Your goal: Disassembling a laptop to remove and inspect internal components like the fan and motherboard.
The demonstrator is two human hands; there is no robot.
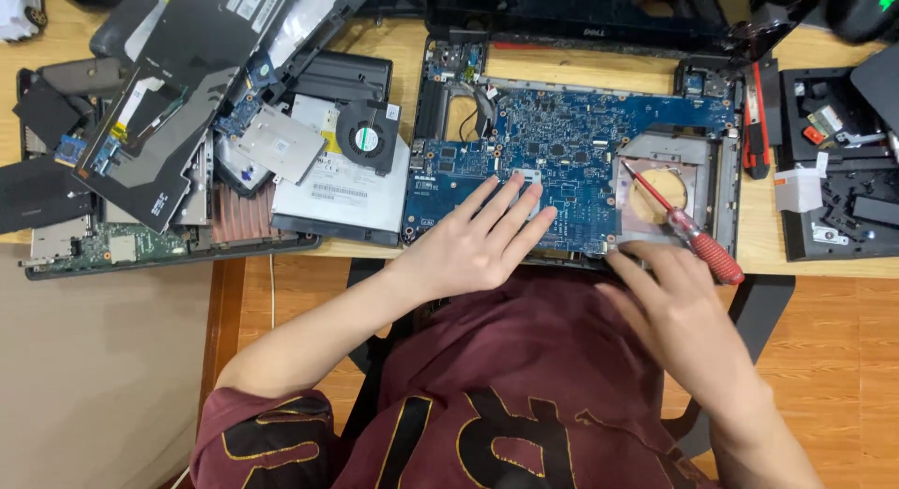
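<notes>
A person in a maroon shirt leans over an opened laptop base on a wooden counter, its blue circuit board exposed and lying near the counter's front edge, in front of the person's chest. The left hand lies flat on the board's lower left part, fingers spread and straight, gripping nothing. The right hand is at the front edge of the base, blurred, its fingers loosely curled and apart; its fingertips touch the rim of the base just below the board. A screwdriver with a red handle lies slanted just beside that hand, its tip pointing up and left over a round opening in the grey metal frame; whether the hand touches the handle cannot be told. To the left, a heap of stripped laptop parts covers the counter: a dark keyboard panel, a silver optical drive, a small black fan and a green circuit board. To the right sits a black plastic casing holding small loose pieces. A dark laptop lid lies behind the base.
</notes>
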